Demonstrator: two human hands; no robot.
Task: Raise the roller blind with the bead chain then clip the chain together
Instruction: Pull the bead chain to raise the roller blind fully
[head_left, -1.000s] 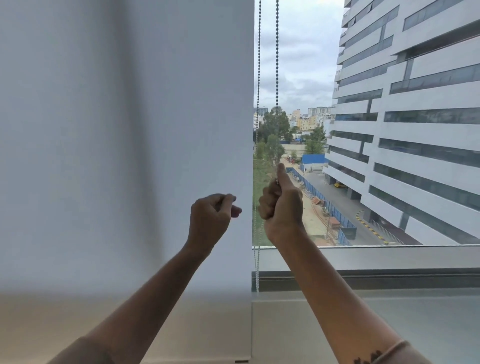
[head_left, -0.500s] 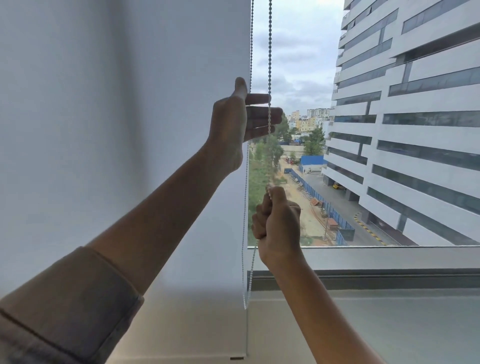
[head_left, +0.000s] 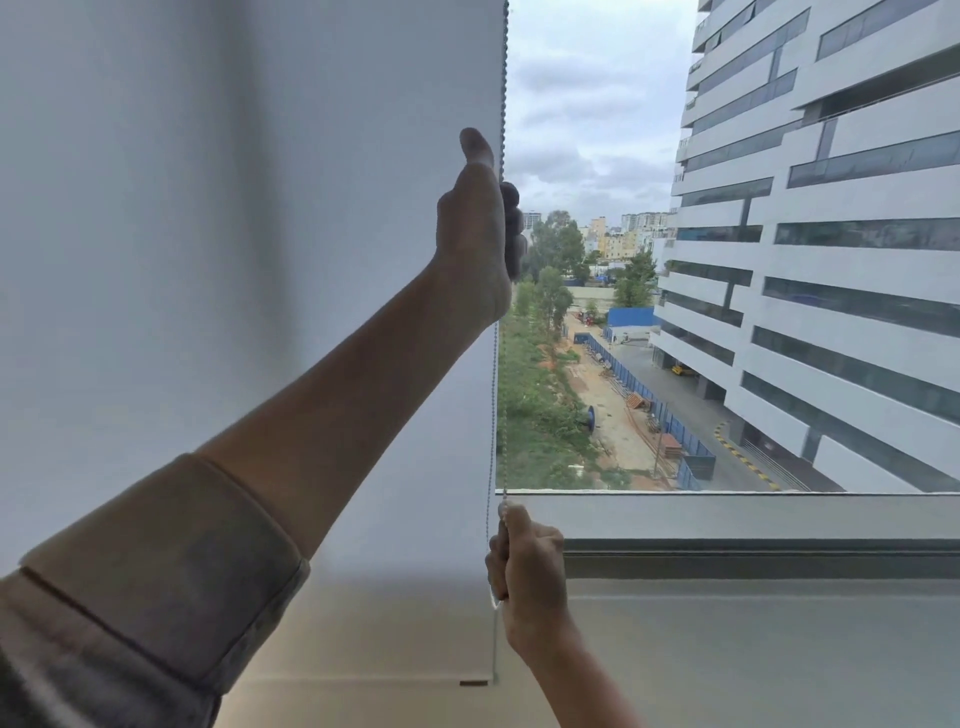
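A pale grey roller blind (head_left: 234, 260) covers the left window pane, its bottom bar (head_left: 395, 679) low near the sill. The bead chain (head_left: 503, 83) hangs along the blind's right edge. My left hand (head_left: 480, 228) is raised high, fingers wrapped around the chain, thumb pointing up. My right hand (head_left: 527, 569) is low in front of the window frame, fisted on the chain's lower part. A chain strand runs between the two hands. No clip is visible.
The right pane is uncovered glass showing a tall white building (head_left: 831, 234), trees and a road far below. A grey window frame rail (head_left: 753, 558) and a wide sill (head_left: 753, 654) lie below the glass.
My left hand has risen from chest height to high on the chain and closed around it. My right hand has pulled down to the window frame level, holding the chain.
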